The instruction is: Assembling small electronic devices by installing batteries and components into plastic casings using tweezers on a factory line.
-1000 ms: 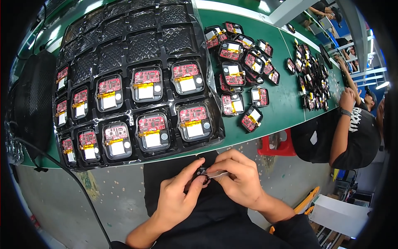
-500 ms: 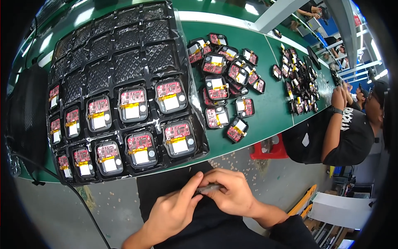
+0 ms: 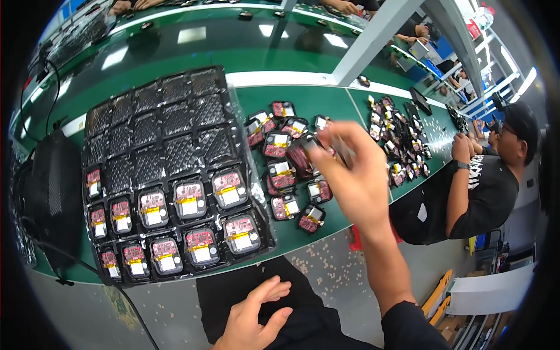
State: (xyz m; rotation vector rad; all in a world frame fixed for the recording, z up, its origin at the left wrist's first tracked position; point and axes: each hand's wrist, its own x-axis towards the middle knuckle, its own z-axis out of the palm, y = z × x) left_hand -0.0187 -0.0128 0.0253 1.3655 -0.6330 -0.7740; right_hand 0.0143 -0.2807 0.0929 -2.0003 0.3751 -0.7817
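My right hand [image 3: 360, 184] reaches over the loose pile on the green bench, smeared by motion. Its fingertips are at a black square device housing [image 3: 300, 158] with a red circuit board, which is blurred while its neighbours are sharp; the hand seems to grip its edge. A thin dark thing shows between the fingers, too blurred to name. Over my lap my left hand [image 3: 256, 315] is open and holds nothing, thumb apart from the fingers. More housings with red boards, yellow tape and white squares lie around the right hand, such as one housing [image 3: 285, 207] near the bench edge.
A black moulded tray [image 3: 175, 111] stands at left, its near rows filled with housings, far pockets unfilled. Another heap of housings [image 3: 402, 140] lies further right. A black bag-like object [image 3: 49, 198] and a cable are left of the tray. A co-worker [image 3: 484, 181] sits at right.
My hands have parted from the small grey thing they held together. The right hand has moved up and right to the pile; the left has opened over my lap. The view has shifted.
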